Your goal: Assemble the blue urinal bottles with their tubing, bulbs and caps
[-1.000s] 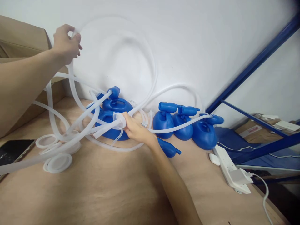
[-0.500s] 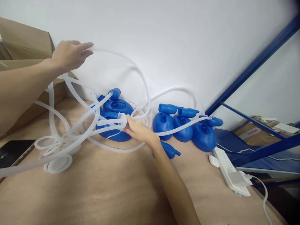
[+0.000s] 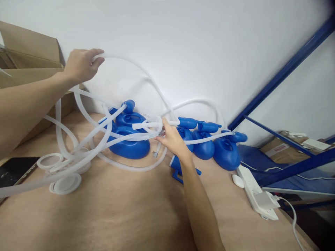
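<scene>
Against the wall, my left hand (image 3: 84, 65) is raised and pinches a translucent plastic tube (image 3: 123, 58), which arcs down to the right. My right hand (image 3: 173, 138) is closed round a translucent lid (image 3: 158, 126) and the tube ends beside it; its fingertips are partly hidden. Behind and left of that hand lie blue plastic bottles (image 3: 128, 148) with handles. More blue bottles (image 3: 226, 155) stand on its right, with blue spouts (image 3: 187, 122) on top. Under my right forearm rests a loose blue spout (image 3: 178, 167), partly covered. A small metal clamp (image 3: 155, 154) lies nearby.
Translucent caps (image 3: 65, 183) and a phone (image 3: 18, 169) lie at left on the wooden table (image 3: 117, 216). Cardboard boxes (image 3: 31, 45) stand behind. A power strip (image 3: 253, 191) with a plug, a white case (image 3: 238, 181) and a blue metal rack (image 3: 282, 69) are at right.
My right hand has moved right with the lid and tube ends, uncovering the small clamp and more of the loose spout. My left hand stays nearly in place; the arched tube has straightened somewhat.
</scene>
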A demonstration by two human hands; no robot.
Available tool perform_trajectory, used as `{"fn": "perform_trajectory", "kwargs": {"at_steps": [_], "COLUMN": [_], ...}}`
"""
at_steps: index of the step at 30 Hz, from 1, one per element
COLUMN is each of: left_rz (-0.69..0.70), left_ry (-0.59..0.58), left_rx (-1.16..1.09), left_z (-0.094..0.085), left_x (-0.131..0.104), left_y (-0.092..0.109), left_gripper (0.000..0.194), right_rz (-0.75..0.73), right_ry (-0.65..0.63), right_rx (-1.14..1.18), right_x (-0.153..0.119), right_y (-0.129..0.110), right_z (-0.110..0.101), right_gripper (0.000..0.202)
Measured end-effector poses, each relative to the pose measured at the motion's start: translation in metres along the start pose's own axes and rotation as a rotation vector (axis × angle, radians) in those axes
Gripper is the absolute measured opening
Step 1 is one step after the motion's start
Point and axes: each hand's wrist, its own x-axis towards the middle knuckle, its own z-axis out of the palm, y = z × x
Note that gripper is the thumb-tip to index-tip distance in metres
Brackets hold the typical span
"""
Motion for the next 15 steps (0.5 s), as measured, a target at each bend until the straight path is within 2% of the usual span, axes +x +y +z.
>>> {"fn": "perform_trajectory", "kwargs": {"at_steps": [4,8,12,15], "left_rz": [-0.102,-0.327,-0.409,-0.427], "left_ry": [0.044,0.025,0.018,0.033], "left_rx": [-0.116,-0.358,-0.418,-0.420], "left_z": [0.005,0.008,0.001,-0.008], "left_x": [0.003,0.003,-0.003,-0.021], "left_y": [0.014,0.027,0.031,0.031], "left_gripper": [0.076,0.058,0.036,0.032], "right_rz": [0.013,0.041,0.008,-0.005], "right_ry": [0.014,0.052,0.144,0.143], "right_rx": [0.071,0.258,0.094,0.020], "right_x": [0.003,0.008,0.011,0.013], "right_y": [0.003,0.018,0.022,0.020], "right_z": [0.004,0.011,0.015,0.018], "right_gripper": [0.053,0.054,0.043,0.039]}}
